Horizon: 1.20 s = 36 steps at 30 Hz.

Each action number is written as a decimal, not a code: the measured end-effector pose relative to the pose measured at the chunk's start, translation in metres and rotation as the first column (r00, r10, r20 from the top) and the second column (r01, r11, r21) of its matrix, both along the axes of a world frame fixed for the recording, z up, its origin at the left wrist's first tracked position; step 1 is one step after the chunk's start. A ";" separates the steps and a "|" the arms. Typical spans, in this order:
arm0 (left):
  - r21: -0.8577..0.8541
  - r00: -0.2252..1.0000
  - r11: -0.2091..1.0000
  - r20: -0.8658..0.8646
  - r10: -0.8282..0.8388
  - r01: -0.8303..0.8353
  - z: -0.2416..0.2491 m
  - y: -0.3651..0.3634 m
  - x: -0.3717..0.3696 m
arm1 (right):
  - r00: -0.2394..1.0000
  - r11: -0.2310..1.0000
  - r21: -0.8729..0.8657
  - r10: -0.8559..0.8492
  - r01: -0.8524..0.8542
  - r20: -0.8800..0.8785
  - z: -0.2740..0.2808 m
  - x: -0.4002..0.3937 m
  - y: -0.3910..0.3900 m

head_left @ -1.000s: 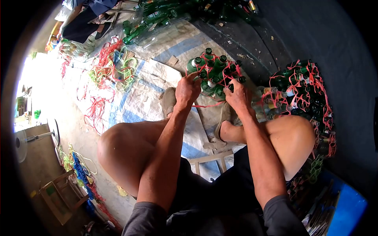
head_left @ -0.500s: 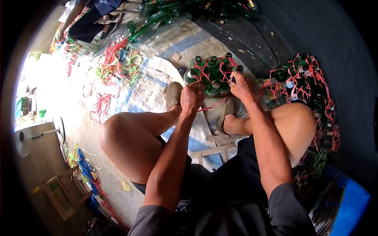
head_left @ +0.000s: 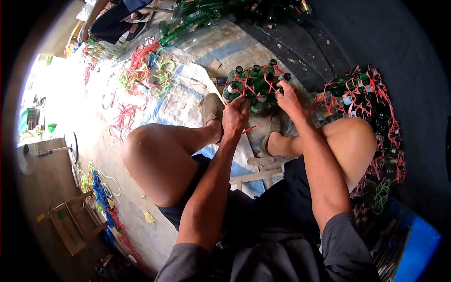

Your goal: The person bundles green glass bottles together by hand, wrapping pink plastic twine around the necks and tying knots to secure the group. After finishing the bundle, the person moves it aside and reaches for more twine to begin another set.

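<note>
Already, as I judged it from the head camera, the bundle of green bottles (head_left: 253, 87) was mostly bound: red cord (head_left: 256, 126) crossed over the bottle necks in a net, and the cluster stood upright on the woven plastic sheet (head_left: 174, 108) just ahead of my feet. My left hand (head_left: 235, 117) was curled shut at the near edge of the cluster, and it looked to be pinching the loose red strand that trailed down toward my right shoe (head_left: 275, 129). My right hand (head_left: 289, 97) was closed over the bottle tops on the right side, fingers hooked among cord and necks; which exact piece it gripped I could not tell. What seemed left was the drawing tight and tying off of that free end. A finished bundle (head_left: 361, 101), netted in the same red cord, lay just beside my right knee, close enough to crowd that arm. Loose bottles (head_left: 197, 19) were heaped at the far edge of the sheet, and tangles of red and green cord (head_left: 145, 68) lay scattered to the left. Another person's legs (head_left: 112, 21) showed beyond them, well apart from my hands. A wooden frame (head_left: 256, 178) sat under my legs.
</note>
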<state>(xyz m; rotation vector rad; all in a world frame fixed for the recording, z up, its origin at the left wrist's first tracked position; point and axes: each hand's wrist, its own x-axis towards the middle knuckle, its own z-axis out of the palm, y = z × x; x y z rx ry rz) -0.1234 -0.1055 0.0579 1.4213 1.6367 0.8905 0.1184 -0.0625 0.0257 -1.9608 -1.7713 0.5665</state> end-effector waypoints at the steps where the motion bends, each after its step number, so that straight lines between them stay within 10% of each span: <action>1: 0.044 1.000 0.999 -0.012 -0.003 0.003 -0.002 -0.002 0.000 | 1.000 1.000 -0.009 -0.006 0.006 -0.003 0.001 -0.001 -0.003; 12: 0.037 0.984 0.992 -0.132 0.123 -0.119 0.008 -0.023 0.025 | 0.964 0.996 0.061 -0.042 0.060 -0.262 0.022 -0.023 -0.027; 16: -0.011 0.992 0.992 0.018 0.128 -0.128 0.000 -0.023 0.022 | 0.967 0.978 0.043 -0.208 0.204 0.145 0.079 -0.045 -0.046; 19: -0.012 0.990 0.993 0.084 0.116 -0.115 -0.006 -0.029 0.024 | 0.966 0.939 0.255 -0.253 0.231 0.056 0.062 -0.064 -0.059; 23: 0.052 0.985 0.991 0.126 0.115 -0.122 -0.010 -0.040 0.028 | 0.923 0.984 -0.144 -0.151 0.105 -0.354 0.030 -0.085 -0.065; 29: -0.017 0.976 0.994 0.185 0.112 -0.110 0.015 -0.061 0.032 | 0.409 0.961 -0.276 -0.245 -0.017 -0.879 0.000 -0.093 -0.063; 36: -0.106 0.978 0.994 0.201 0.045 -0.024 0.004 -0.064 0.026 | 0.332 0.911 -0.413 -0.396 0.020 -0.856 0.031 -0.094 -0.065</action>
